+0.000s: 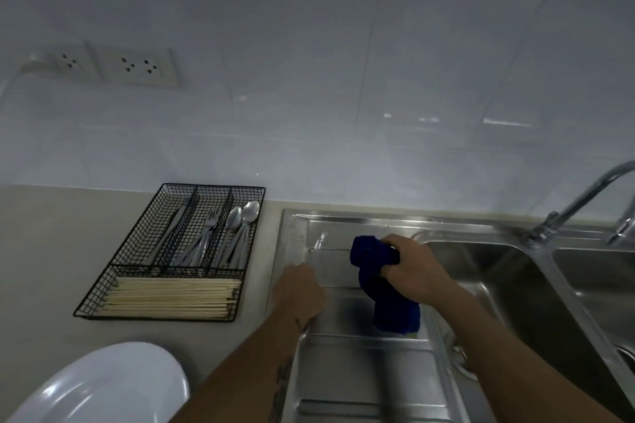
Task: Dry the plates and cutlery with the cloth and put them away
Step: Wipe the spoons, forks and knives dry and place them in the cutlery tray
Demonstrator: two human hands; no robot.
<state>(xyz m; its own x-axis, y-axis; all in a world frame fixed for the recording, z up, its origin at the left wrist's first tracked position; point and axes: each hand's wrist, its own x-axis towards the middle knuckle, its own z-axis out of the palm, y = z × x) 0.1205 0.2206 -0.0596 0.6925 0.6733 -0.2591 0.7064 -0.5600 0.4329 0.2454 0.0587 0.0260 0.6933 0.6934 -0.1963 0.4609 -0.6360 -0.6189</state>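
Observation:
My right hand (pixel 412 271) grips a dark blue cloth (pixel 395 309) above the steel drainboard (pixel 360 371); part of the cloth hangs down below the hand. To its left, my left hand (pixel 300 288) is curled round the handle of a blurred metal piece of cutlery (pixel 319 242), whose tip points away from me just above the drainboard. A white plate (pixel 103 385) lies on the counter at the bottom left. The black wire cutlery tray (pixel 87 311) further back holds forks (pixel 206 230), spoons (pixel 242 216) and wooden chopsticks (pixel 171 299).
A steel double sink (pixel 498 271) with a faucet (pixel 580 199) lies to the right of the drainboard. The beige counter (pixel 51 251) runs left of the tray. Wall sockets (pixel 117 65) sit on the tiled wall behind.

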